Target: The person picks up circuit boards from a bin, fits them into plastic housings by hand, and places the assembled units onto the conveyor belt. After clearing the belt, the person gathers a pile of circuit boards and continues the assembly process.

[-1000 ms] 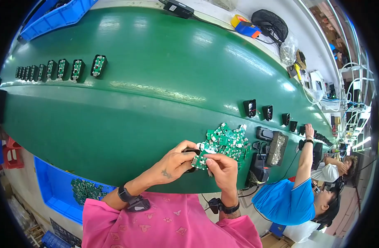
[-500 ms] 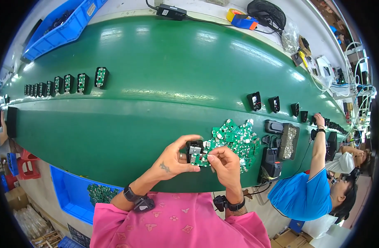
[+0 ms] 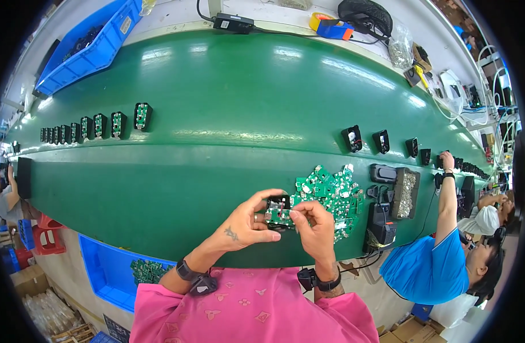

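Observation:
A black plastic housing (image 3: 279, 202) sits in my left hand (image 3: 246, 224), whose thumb and fingers curl round it. My right hand (image 3: 314, 224) pinches the right end of a small green circuit board (image 3: 278, 216) between thumb and forefinger. The board lies across the housing's near side, and a red wire shows between the two. Whether the board is seated in the housing cannot be made out. Just beyond my right hand spreads a loose heap of green circuit boards (image 3: 329, 194) on the green table (image 3: 228, 91).
Board-filled black housings (image 3: 142, 116) line the left; others (image 3: 352, 139) line the right. Right of the heap stand a metal parts tray (image 3: 406, 194) and a black corded device (image 3: 381, 228). A blue bin (image 3: 102, 274) is below left. A co-worker in blue (image 3: 425, 268) reaches in at right.
The board in my right hand has shifted up against the housing, covering the silvery block seen there before. The whole view has moved slightly.

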